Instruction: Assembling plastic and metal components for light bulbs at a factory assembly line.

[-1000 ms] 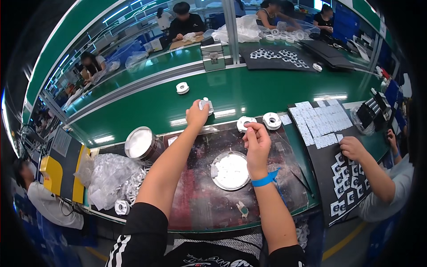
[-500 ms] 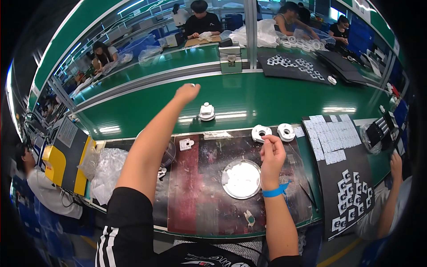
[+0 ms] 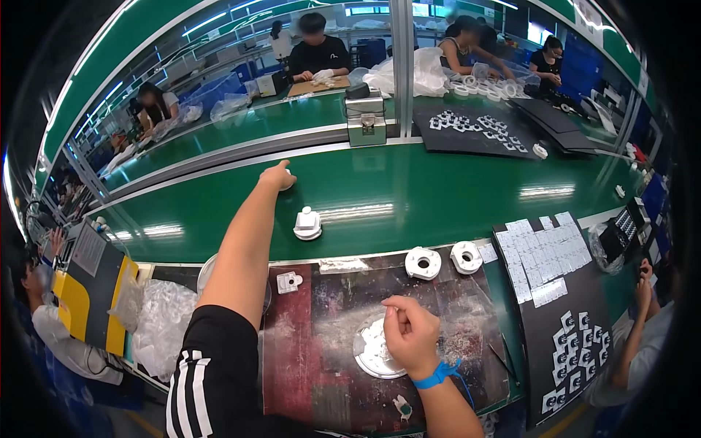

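My left hand [image 3: 277, 176] reaches far out over the green conveyor belt [image 3: 438, 179], its fingers closed around a white part [image 3: 289, 174] that they mostly hide. Closer to me on the belt stands a white stacked plastic part [image 3: 307, 223] on a round base. My right hand [image 3: 412, 334], with a blue band at the wrist, is pinched above a round dish [image 3: 380, 374] of small white pieces. Whatever lies between those fingertips is too small to make out. Two white ring-shaped housings [image 3: 422, 263] [image 3: 466, 257] sit beyond it at the work mat's far edge.
A small white part [image 3: 290, 282] lies on the worn mat [image 3: 328, 321]. At left are clear plastic bags [image 3: 164, 321] and a yellow-grey machine [image 3: 91, 285]. A black board [image 3: 515, 314] with white cards and small parts lies right, beside tweezers [image 3: 504, 358]. Several people work around.
My left hand has come down nearer the belt surface and leftward. The right hand has pulled back from the ring-shaped housings to above the dish. The view has tilted; the stacked part sits farther left.
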### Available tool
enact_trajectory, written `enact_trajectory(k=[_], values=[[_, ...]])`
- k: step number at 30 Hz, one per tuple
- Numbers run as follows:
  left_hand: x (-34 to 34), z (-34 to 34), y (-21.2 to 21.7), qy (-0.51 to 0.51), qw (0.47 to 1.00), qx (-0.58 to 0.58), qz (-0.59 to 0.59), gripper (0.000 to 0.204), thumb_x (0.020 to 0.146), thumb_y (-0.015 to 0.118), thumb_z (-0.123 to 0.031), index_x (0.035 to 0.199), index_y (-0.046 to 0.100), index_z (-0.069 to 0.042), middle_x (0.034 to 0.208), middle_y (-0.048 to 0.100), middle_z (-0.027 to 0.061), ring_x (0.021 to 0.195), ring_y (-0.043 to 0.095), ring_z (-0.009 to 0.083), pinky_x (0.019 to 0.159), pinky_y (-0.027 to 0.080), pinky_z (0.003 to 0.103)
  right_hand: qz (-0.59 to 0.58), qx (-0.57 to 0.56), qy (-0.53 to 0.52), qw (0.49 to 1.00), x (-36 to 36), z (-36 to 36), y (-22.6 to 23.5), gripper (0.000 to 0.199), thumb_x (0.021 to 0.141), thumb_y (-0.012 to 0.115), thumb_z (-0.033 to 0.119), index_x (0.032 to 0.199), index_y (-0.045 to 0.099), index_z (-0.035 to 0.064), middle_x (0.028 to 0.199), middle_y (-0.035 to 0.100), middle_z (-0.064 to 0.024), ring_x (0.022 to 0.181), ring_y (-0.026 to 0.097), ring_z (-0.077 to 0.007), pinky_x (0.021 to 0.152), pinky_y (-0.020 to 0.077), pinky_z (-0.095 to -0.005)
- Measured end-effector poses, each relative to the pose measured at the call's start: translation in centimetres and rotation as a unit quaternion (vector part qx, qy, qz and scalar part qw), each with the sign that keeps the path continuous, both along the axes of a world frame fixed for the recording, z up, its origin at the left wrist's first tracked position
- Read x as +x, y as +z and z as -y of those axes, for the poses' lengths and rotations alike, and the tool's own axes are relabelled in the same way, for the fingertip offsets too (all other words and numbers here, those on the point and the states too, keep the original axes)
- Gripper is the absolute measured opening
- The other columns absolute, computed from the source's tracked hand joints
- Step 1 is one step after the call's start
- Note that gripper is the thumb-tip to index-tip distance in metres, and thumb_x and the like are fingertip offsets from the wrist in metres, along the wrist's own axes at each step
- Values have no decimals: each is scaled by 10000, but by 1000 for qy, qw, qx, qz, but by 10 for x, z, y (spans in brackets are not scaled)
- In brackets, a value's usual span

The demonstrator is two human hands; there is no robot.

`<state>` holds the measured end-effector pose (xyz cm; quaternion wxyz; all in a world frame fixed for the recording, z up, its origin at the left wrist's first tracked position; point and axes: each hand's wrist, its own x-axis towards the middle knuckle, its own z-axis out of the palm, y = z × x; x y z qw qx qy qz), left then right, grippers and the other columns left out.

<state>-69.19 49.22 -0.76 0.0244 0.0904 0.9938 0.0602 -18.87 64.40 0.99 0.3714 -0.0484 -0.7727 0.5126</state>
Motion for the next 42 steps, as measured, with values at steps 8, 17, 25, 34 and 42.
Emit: enact_trajectory(k=[8,17,25,34,42], values=[[39,-11,34,-120,970,113,-177,752,677,712,-144,1369,419,-152,1225,519,289,1110,567,453,941,496,476,-26,3,-26,999,-4,-8,4,101,852,627,-5,930,667,45,546,441,13,464,383,-50,435,294,-236],[304,-3,171,-320,839,411,-157,730,631,844,-136,1263,481,-96,1098,595,159,985,612,260,855,500,343,-49,-38,-25,998,1,-1,-1,60,888,597,5,914,650,16,544,420,45,503,359,-19,459,274,-224],[445,21,52,-144,583,758,257,786,729,805,-4,1358,356,-145,1045,551,56,820,595,146,665,534,272,-45,-83,-15,995,2,-10,-5,78,902,598,43,936,662,17,585,465,39,545,399,-24,480,310,-230],[445,42,-1,-38,511,774,373,714,837,746,-176,1415,328,-158,1006,520,39,743,558,153,667,508,295,115,254,-243,929,183,-54,58,61,845,643,37,890,675,11,800,663,-96,628,623,-173,556,485,-265],[458,38,15,-40,502,769,395,590,875,650,-217,1393,376,-141,1057,530,47,792,566,156,665,492,290,368,277,-469,753,328,-112,30,266,782,749,230,943,678,31,768,552,-94,741,560,-270,660,442,-386]])
